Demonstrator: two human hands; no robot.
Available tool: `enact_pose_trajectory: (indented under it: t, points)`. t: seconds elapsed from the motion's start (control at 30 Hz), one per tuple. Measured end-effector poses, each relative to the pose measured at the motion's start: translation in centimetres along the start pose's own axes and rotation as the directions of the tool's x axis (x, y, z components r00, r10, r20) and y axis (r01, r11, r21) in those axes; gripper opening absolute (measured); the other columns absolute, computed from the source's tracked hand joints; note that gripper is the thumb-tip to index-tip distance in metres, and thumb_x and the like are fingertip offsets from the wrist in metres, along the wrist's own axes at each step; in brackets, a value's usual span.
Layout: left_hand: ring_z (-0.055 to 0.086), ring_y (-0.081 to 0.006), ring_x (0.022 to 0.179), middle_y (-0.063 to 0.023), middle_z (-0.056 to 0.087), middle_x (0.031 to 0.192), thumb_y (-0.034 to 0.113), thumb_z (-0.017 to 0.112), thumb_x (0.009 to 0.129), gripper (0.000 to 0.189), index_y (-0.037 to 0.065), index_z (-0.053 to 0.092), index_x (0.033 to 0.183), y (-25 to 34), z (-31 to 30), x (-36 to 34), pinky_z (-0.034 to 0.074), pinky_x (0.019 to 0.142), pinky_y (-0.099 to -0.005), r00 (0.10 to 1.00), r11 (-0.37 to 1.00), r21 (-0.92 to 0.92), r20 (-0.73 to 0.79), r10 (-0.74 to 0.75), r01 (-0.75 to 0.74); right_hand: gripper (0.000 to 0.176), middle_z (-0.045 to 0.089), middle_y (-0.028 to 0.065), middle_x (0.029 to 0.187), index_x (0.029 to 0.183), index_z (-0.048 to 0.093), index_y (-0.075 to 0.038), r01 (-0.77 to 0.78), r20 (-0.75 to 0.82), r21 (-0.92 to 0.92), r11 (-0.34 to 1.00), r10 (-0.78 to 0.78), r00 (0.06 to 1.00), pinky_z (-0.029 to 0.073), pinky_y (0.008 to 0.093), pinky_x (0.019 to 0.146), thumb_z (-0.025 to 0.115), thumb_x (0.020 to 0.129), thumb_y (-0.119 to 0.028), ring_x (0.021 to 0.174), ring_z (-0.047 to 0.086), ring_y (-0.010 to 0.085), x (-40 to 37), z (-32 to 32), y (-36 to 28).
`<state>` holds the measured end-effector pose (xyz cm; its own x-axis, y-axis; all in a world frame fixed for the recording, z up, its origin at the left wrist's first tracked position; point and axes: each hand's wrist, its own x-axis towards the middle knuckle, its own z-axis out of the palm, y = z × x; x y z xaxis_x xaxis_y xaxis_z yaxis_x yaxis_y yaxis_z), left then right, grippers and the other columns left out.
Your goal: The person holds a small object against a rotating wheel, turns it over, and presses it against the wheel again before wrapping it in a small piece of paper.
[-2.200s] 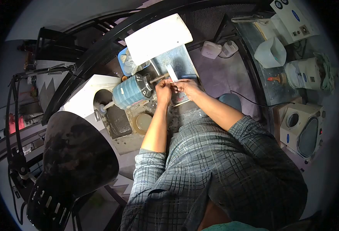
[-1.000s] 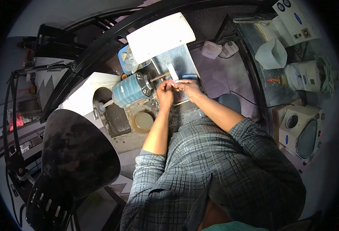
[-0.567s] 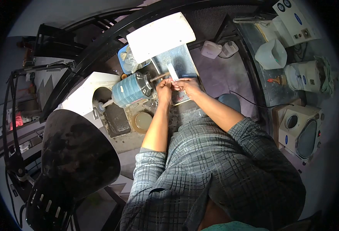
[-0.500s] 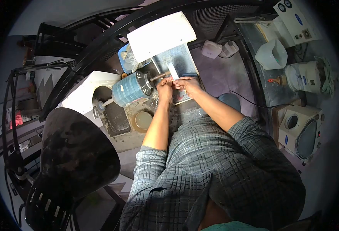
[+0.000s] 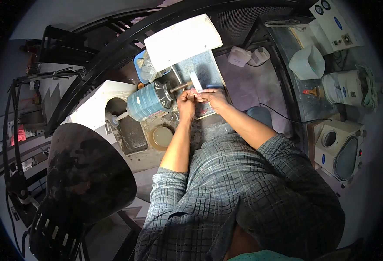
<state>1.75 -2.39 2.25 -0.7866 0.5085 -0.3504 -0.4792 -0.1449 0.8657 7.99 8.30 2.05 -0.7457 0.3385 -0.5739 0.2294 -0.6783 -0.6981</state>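
Note:
A teal motor (image 5: 149, 102) stands at the upper middle, its shaft carrying a pale wheel (image 5: 196, 81) over a grey tray (image 5: 209, 64). Just below the wheel, my left hand (image 5: 186, 102) and my right hand (image 5: 213, 98) meet with fingers pinched round a small pinkish piece (image 5: 194, 92). The piece lies against or very near the wheel's lower edge; contact cannot be told. Fingers hide most of it.
A white hood (image 5: 183, 41) rises behind the wheel. A round bowl (image 5: 161, 138) and a dark basin (image 5: 131, 134) are left of my forearms. A large black lamp (image 5: 89, 174) fills the lower left. White machines (image 5: 337, 148) stand at right.
Both hands stay beside the wheel with only a slight shift of the fingers, and a little more of the pinkish piece shows between them.

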Motion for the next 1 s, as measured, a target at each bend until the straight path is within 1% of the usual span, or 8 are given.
enact_pose_trajectory:
  t: [0.13,0.47,0.53,0.63,0.73,0.8,0.93,1.0]
  points:
    - [0.057,-0.0133,0.063,-0.0071,0.059,0.076,0.0,0.042,0.087,0.013,-0.003,0.055,0.089,-0.1,0.0,-0.4,0.051,0.062,-0.0257,0.993,0.989,0.095,-0.016,0.118,-0.116,0.016,0.063,0.0115,0.076,0.088,0.061,0.006,0.088,0.061,0.006,0.996,-0.088,0.994,0.048,0.0245,0.053,0.063,0.074,-0.002,0.065,0.062,0.0154,0.0,-0.3,0.8]
    - [0.056,-0.0093,0.065,-0.0045,0.06,0.077,-0.003,0.044,0.085,0.013,-0.003,0.057,0.09,2.3,1.4,-1.8,0.046,0.062,-0.0217,0.99,0.958,0.26,-0.039,0.138,-0.123,0.018,0.064,0.0114,0.078,0.089,0.062,0.005,0.1,0.067,-0.026,0.995,-0.098,0.993,0.048,0.023,0.055,0.065,0.074,-0.005,0.068,0.063,0.0153,0.0,-0.6,0.9]
    - [0.056,-0.0102,0.064,-0.0053,0.06,0.077,-0.002,0.044,0.085,0.013,-0.003,0.057,0.089,2.7,1.6,-1.8,0.046,0.061,-0.0227,0.998,0.982,0.181,-0.025,0.055,-0.049,0.018,0.064,0.0112,0.078,0.088,0.062,0.005,0.109,0.078,-0.018,0.994,-0.108,0.991,0.047,0.0225,0.056,0.065,0.074,-0.005,0.068,0.063,0.0153,0.1,-0.7,0.8]
    - [0.056,-0.012,0.063,-0.0063,0.06,0.076,0.0,0.045,0.086,0.013,-0.004,0.057,0.088,0.4,0.4,-0.1,0.047,0.059,-0.0242,0.998,0.997,0.049,-0.002,0.065,-0.065,0.017,0.064,0.0101,0.077,0.088,0.062,0.005,0.063,0.043,-0.051,0.997,-0.06,0.997,0.048,0.0221,0.058,0.064,0.074,-0.004,0.066,0.063,0.0146,-0.3,-0.1,-0.3]
    - [0.057,-0.0143,0.061,-0.0076,0.06,0.075,0.001,0.045,0.087,0.013,-0.004,0.057,0.087,-0.3,-0.1,0.9,0.048,0.058,-0.0257,1.0,0.997,0.071,-0.013,0.003,-0.002,0.015,0.064,0.0085,0.073,0.085,0.062,0.003,-0.015,-0.014,-0.086,0.996,0.014,1.0,0.044,0.0202,0.05,0.065,0.073,-0.005,0.061,0.06,0.0114,-1.1,0.4,-1.7]
    - [0.057,-0.0149,0.061,-0.0079,0.06,0.075,0.002,0.045,0.087,0.013,-0.004,0.057,0.087,-0.3,0.1,1.2,0.049,0.058,-0.0262,1.0,0.998,0.07,-0.026,-0.006,0.008,0.018,0.064,0.0073,0.071,0.084,0.063,-0.001,-0.069,-0.034,-0.179,0.981,0.064,0.997,0.032,0.0181,0.036,0.067,0.072,-0.013,0.055,0.056,0.0069,-0.3,-0.2,-1.6]
    - [0.058,-0.016,0.061,-0.0085,0.059,0.074,0.003,0.045,0.087,0.014,-0.004,0.056,0.085,0.0,0.4,1.1,0.05,0.059,-0.0271,0.997,0.998,-0.005,-0.023,-0.067,0.067,0.018,0.064,0.0068,0.07,0.084,0.063,-0.001,-0.118,-0.043,-0.182,0.976,0.112,0.993,0.032,0.0182,0.035,0.068,0.072,-0.013,0.053,0.055,0.0066,-0.2,-0.1,-1.9]
    - [0.058,-0.0162,0.061,-0.0084,0.059,0.074,0.003,0.044,0.087,0.014,-0.004,0.056,0.085,-0.1,0.2,1.0,0.05,0.059,-0.0274,0.999,0.999,-0.025,-0.014,-0.048,0.047,0.011,0.063,0.0057,0.068,0.079,0.062,0.0,-0.086,-0.031,-0.176,0.981,0.082,0.996,0.034,0.0192,0.039,0.067,0.071,-0.006,0.053,0.056,0.0073,-1.2,0.4,-2.7]
